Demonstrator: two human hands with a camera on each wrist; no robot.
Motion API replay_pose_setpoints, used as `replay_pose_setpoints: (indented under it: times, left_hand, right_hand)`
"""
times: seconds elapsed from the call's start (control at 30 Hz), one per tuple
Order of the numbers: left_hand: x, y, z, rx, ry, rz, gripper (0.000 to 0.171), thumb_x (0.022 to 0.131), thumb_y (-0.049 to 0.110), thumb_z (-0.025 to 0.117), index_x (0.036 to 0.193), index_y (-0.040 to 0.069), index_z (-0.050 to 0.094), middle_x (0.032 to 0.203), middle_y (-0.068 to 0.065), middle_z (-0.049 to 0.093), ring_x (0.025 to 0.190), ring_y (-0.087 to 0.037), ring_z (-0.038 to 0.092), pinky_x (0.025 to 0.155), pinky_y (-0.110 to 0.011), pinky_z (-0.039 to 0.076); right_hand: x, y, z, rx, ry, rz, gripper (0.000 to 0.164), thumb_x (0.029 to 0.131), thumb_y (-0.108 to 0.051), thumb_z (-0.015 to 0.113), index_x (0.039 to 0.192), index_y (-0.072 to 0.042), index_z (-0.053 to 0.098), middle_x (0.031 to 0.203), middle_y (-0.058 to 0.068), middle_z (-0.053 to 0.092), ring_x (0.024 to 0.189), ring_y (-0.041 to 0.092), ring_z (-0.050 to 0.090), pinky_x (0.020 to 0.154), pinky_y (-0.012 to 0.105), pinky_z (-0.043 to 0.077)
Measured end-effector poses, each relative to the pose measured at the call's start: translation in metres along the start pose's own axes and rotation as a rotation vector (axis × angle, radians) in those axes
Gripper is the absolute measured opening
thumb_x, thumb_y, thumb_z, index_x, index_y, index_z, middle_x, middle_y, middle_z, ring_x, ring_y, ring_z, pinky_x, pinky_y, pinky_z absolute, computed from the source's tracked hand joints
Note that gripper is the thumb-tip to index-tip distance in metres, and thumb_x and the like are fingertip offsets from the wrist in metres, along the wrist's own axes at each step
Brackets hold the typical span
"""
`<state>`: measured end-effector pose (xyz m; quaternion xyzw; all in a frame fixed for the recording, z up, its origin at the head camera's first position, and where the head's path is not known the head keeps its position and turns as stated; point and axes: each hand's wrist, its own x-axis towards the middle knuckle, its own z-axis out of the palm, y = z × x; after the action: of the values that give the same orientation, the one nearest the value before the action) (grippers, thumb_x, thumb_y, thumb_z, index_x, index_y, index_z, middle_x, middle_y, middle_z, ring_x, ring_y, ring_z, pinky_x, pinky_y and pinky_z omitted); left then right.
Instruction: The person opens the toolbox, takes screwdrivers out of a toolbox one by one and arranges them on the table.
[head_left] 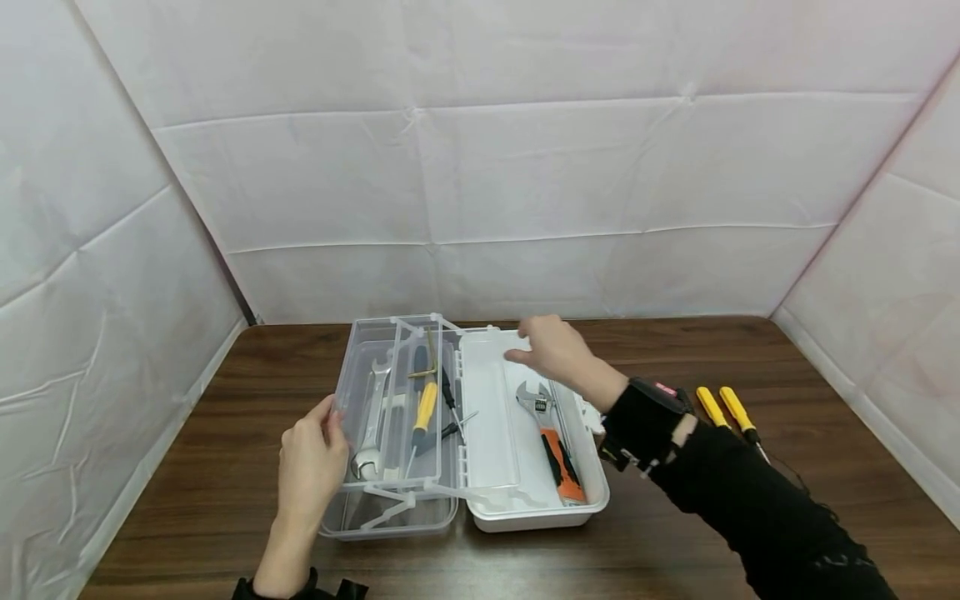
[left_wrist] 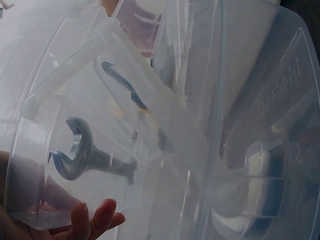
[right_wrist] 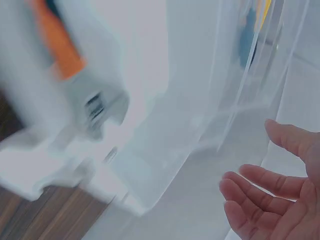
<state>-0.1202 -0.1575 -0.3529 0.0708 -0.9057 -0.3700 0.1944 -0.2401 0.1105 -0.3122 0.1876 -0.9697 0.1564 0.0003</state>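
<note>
My left hand (head_left: 313, 467) holds the left side of a clear plastic tray (head_left: 358, 354), its fingers at the tray's corner in the left wrist view. A silver wrench (head_left: 375, 408) and a yellow-handled screwdriver (head_left: 426, 407) show through the tray, beside a brass-coloured hex key (head_left: 431, 371). My right hand (head_left: 561, 357) hovers over the back of the toolbox's white half (head_left: 487, 417), fingers spread and holding nothing. Below that hand an adjustable wrench (head_left: 558, 467) with orange and black handle lies in the white half. Open palm and bent fingers (right_wrist: 272, 177) show in the right wrist view.
Two yellow-handled screwdrivers (head_left: 723, 404) lie on the brown wooden table (head_left: 675, 542), right of the toolbox and partly hidden by my right sleeve. White folding arms (head_left: 390, 507) link the tray to the clear bin (head_left: 431, 525) below. White cloth walls (head_left: 525, 175) stand behind and at both sides.
</note>
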Motion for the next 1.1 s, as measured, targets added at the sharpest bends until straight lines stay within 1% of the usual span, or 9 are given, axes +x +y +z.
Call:
replay_pose_setpoints:
  times: [0.17,0.33,0.43,0.5,0.6,0.77,0.87,0.93,1.1]
  left_hand:
    - [0.000,-0.001,0.000,-0.004,0.000,-0.001,0.032,0.089,0.002,0.043,0.116,-0.014,0.050,0.073,-0.019,0.064,0.055,-0.024,0.059,0.061,-0.047,0.043]
    - [0.000,-0.001,0.000,-0.003,0.002,0.000,0.032,0.089,0.002,0.044,0.116,-0.014,0.050,0.072,-0.018,0.064,0.054,-0.023,0.058,0.059,-0.046,0.043]
    - [0.000,-0.002,0.000,-0.003,0.003,-0.003,0.032,0.089,0.002,0.044,0.116,-0.013,0.050,0.072,-0.018,0.064,0.055,-0.023,0.058,0.060,-0.046,0.043]
    - [0.000,-0.001,0.000,-0.002,0.007,-0.002,0.031,0.089,0.002,0.044,0.116,-0.013,0.050,0.071,-0.018,0.064,0.055,-0.023,0.059,0.061,-0.047,0.043]
    - [0.000,-0.001,0.001,-0.001,0.014,0.001,0.031,0.089,0.002,0.044,0.115,-0.013,0.051,0.071,-0.017,0.064,0.056,-0.024,0.059,0.062,-0.048,0.043]
    - [0.001,0.000,0.002,-0.004,0.023,0.004,0.031,0.088,0.002,0.045,0.115,-0.013,0.052,0.072,-0.018,0.064,0.057,-0.024,0.059,0.062,-0.047,0.043]
    - [0.001,0.000,0.002,-0.006,0.021,0.005,0.031,0.089,0.002,0.044,0.115,-0.013,0.051,0.075,-0.020,0.064,0.057,-0.025,0.060,0.062,-0.048,0.043]
    - [0.001,0.001,0.002,-0.007,0.016,0.007,0.031,0.089,0.002,0.044,0.115,-0.014,0.051,0.077,-0.021,0.064,0.056,-0.025,0.060,0.062,-0.048,0.043]
    - [0.001,0.001,0.002,-0.010,0.006,0.013,0.031,0.089,0.001,0.043,0.115,-0.014,0.050,0.081,-0.022,0.064,0.055,-0.023,0.060,0.061,-0.047,0.044]
  right_hand:
    - [0.013,-0.027,0.013,-0.044,-0.030,-0.031,0.044,0.081,-0.034,0.063,0.107,0.002,0.057,0.100,0.013,0.061,0.083,0.026,0.060,0.069,0.034,0.047]
    - [0.020,-0.048,0.025,-0.094,-0.084,-0.068,0.045,0.080,-0.036,0.064,0.106,0.001,0.057,0.101,0.011,0.061,0.084,0.024,0.060,0.068,0.033,0.047]
    - [0.022,-0.057,0.031,-0.104,-0.109,-0.104,0.044,0.079,-0.038,0.065,0.100,0.000,0.058,0.090,0.009,0.062,0.074,0.020,0.059,0.062,0.030,0.047]
    - [0.023,-0.061,0.035,-0.106,-0.116,-0.122,0.040,0.078,-0.038,0.065,0.094,-0.001,0.059,0.078,0.006,0.060,0.063,0.016,0.056,0.055,0.028,0.045]
    - [0.024,-0.065,0.040,-0.118,-0.121,-0.129,0.037,0.077,-0.037,0.066,0.089,-0.003,0.059,0.068,0.003,0.055,0.055,0.013,0.048,0.049,0.027,0.041]
    - [0.025,-0.069,0.046,-0.130,-0.139,-0.133,0.034,0.079,-0.035,0.066,0.085,-0.002,0.060,0.064,0.003,0.054,0.050,0.011,0.046,0.046,0.025,0.041]
    - [0.025,-0.069,0.046,-0.140,-0.142,-0.135,0.030,0.079,-0.034,0.065,0.078,-0.004,0.060,0.060,0.002,0.052,0.047,0.010,0.045,0.045,0.024,0.039]
    - [0.026,-0.069,0.046,-0.142,-0.143,-0.129,0.028,0.078,-0.032,0.066,0.075,-0.005,0.058,0.060,0.002,0.051,0.048,0.010,0.045,0.045,0.024,0.038]
    - [0.026,-0.066,0.046,-0.135,-0.132,-0.121,0.021,0.076,-0.022,0.069,0.070,-0.005,0.057,0.062,0.002,0.054,0.048,0.010,0.045,0.044,0.022,0.036]
